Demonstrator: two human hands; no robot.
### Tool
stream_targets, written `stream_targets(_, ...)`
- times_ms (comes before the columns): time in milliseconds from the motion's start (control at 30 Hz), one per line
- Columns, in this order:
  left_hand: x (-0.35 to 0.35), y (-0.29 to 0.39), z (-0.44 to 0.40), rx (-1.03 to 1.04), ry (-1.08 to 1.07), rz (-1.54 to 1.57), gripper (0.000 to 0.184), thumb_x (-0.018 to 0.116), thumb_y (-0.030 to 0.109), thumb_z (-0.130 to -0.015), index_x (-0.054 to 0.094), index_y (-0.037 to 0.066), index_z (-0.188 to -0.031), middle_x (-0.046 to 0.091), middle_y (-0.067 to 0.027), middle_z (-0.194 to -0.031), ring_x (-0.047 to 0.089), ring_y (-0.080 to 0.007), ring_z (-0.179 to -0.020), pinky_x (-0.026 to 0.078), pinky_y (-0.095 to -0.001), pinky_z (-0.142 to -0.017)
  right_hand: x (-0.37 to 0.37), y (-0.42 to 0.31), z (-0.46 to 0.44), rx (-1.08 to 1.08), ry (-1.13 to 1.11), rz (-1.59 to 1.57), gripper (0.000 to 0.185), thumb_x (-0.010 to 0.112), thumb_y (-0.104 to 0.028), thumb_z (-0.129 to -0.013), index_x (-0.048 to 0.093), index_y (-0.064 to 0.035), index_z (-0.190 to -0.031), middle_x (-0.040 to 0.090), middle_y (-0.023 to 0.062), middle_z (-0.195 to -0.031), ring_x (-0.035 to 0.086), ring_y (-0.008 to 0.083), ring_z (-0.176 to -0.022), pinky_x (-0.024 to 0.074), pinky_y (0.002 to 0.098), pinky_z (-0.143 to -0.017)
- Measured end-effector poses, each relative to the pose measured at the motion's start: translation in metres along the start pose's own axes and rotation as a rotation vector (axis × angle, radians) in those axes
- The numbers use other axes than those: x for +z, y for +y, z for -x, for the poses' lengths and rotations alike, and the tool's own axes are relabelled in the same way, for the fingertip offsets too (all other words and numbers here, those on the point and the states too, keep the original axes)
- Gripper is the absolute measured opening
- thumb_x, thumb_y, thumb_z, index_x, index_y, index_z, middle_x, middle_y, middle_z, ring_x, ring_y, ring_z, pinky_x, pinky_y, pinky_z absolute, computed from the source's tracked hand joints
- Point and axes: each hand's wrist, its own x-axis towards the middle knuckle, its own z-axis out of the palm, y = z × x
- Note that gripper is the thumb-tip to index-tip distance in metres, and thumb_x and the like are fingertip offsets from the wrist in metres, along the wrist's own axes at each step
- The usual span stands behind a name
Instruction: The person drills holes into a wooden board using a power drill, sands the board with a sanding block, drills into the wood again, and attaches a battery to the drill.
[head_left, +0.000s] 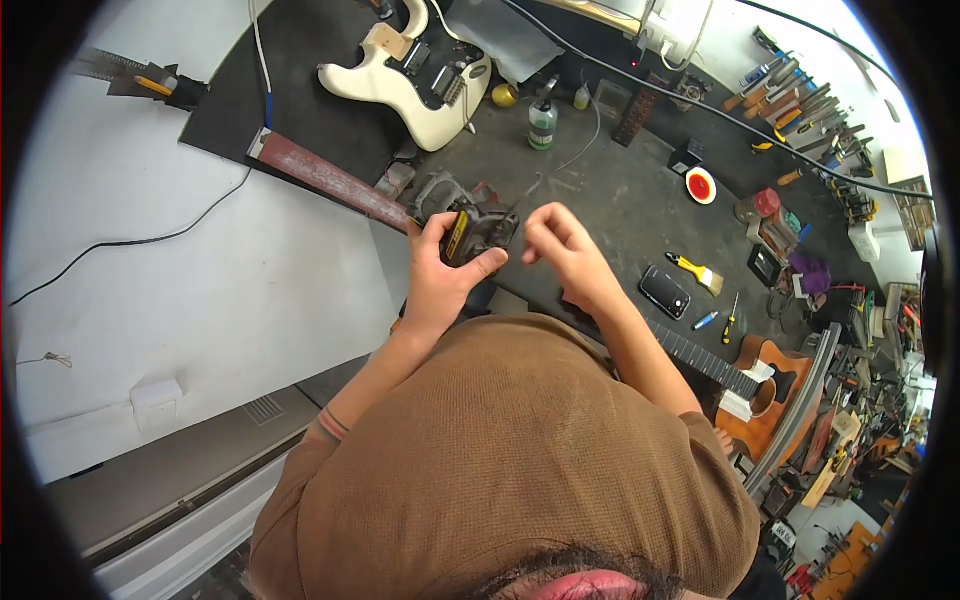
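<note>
My left hand [440, 275] is closed round a black tool with a yellow label [458, 236], thumb along its near side. The tool's exact kind is hard to make out. Just right of it, apart from the tool, my right hand [565, 255] is raised with its fingers curled in; whether anything sits in them is hidden. A long, worn reddish strip [325, 178] runs from beside the tool toward the upper left. Behind the tool lies a dark grey metal piece [440, 190], partly covered.
On the dark bench lie a cream electric guitar body [410, 80], a spray bottle [542, 125], a dish of red liquid [701, 185], a phone [665, 291], a brush [700, 275] and a screwdriver [731, 320]. An acoustic guitar [765, 435] rests at the right. Hand tools [800, 110] hang beyond.
</note>
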Motion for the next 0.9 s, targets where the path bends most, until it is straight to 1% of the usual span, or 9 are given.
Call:
stream_targets(100,0.009,-0.005,0.001,-0.369,-0.113,0.633,0.061,0.100,0.030,-0.089,0.064,0.003,-0.130,0.061,-0.0096,-0.131,0.063,-0.0185,-0.120,0.055,-0.0354,-0.104,-0.001,0.002,-0.002,-0.039,-0.092,0.035,0.042,0.069,-0.033,-0.115,0.055,-0.0044,-0.143,0.065,0.0049,-0.127,0.062,0.0137,-0.116,0.0550,0.0335,-0.097)
stream_targets(233,0.023,-0.020,0.008,-0.454,-0.153,0.744,0.051,0.082,0.033,-0.108,0.058,0.002,-0.141,0.066,-0.0066,-0.126,0.065,-0.0143,-0.118,0.056,-0.0324,-0.103,-0.018,0.032,-0.011,0.124,-0.196,-0.113,0.033,0.072,-0.031,-0.113,0.061,-0.0071,-0.133,0.066,0.0008,-0.123,0.061,0.0121,-0.113,0.0536,0.0344,-0.096)
stream_targets(300,0.021,-0.019,0.013,-0.571,-0.101,0.821,0.040,0.067,0.034,-0.117,0.055,0.008,-0.145,0.063,-0.0062,-0.131,0.066,-0.0161,-0.118,0.058,-0.0387,-0.106,-0.032,0.049,-0.009,0.162,-0.166,-0.200,0.031,0.072,-0.032,-0.112,0.063,-0.0078,-0.130,0.067,0.0002,-0.120,0.061,0.0114,-0.109,0.0532,0.0346,-0.096)
stream_targets(367,0.017,-0.028,0.019,-0.592,-0.046,0.836,0.039,0.062,0.039,-0.119,0.054,0.014,-0.147,0.062,-0.0059,-0.137,0.067,-0.0184,-0.121,0.060,-0.0452,-0.105,-0.055,0.070,-0.014,0.246,0.021,-0.238,0.035,0.071,-0.037,-0.112,0.064,-0.0069,-0.130,0.068,0.0010,-0.116,0.064,0.0118,-0.103,0.0538,0.0348,-0.093)
stream_targets(500,0.002,-0.007,0.031,-0.654,-0.089,0.756,0.034,0.060,0.024,-0.119,0.052,0.014,-0.150,0.062,-0.0074,-0.138,0.068,-0.0203,-0.122,0.063,-0.0454,-0.098,-0.159,0.165,-0.057,0.358,0.372,-0.025,0.041,0.069,-0.042,-0.113,0.067,-0.0053,-0.130,0.070,0.0020,-0.107,0.067,0.0153,-0.094,0.0544,0.0347,-0.079)
stream_targets(633,-0.009,0.000,0.052,-0.680,-0.056,0.712,0.056,0.058,0.013,-0.116,0.041,0.017,-0.169,0.064,-0.0120,-0.141,0.071,-0.0227,-0.119,0.064,-0.0440,-0.095,-0.242,0.185,-0.133,0.369,0.499,0.074,0.038,0.064,-0.040,-0.115,0.071,-0.0050,-0.130,0.068,0.0011,-0.095,0.060,0.0142,-0.079,0.0515,0.0348,-0.068)
stream_targets(700,-0.014,0.006,0.057,-0.694,-0.042,0.692,0.069,0.058,0.011,-0.115,0.028,0.021,-0.176,0.064,-0.0140,-0.142,0.072,-0.0235,-0.118,0.064,-0.0431,-0.093,-0.266,0.193,-0.171,0.210,0.539,-0.099,0.041,0.067,-0.036,-0.114,0.071,-0.0021,-0.136,0.071,0.0037,-0.098,0.061,0.0141,-0.080,0.0519,0.0351,-0.066)
stream_targets(800,-0.021,0.013,0.063,-0.691,-0.028,0.669,0.071,0.058,0.011,-0.114,0.024,0.022,-0.176,0.065,-0.0141,-0.140,0.072,-0.0236,-0.118,0.064,-0.0423,-0.091,-0.295,0.249,-0.230,0.238,0.818,0.490,0.046,0.074,-0.028,-0.106,0.069,0.0008,-0.142,0.076,0.0117,-0.110,0.071,0.0241,-0.093,0.0599,0.0408,-0.080)
stream_targets(900,-0.026,0.011,0.066,-0.645,-0.088,0.637,0.071,0.058,0.010,-0.114,0.024,0.022,-0.175,0.065,-0.0140,-0.140,0.072,-0.0239,-0.117,0.064,-0.0411,-0.089,-0.246,0.231,-0.194,0.154,0.836,0.703,0.052,0.072,-0.016,-0.098,0.064,0.0070,-0.144,0.069,0.0323,-0.136,0.064,0.0491,-0.133,0.0508,0.0516,-0.119)
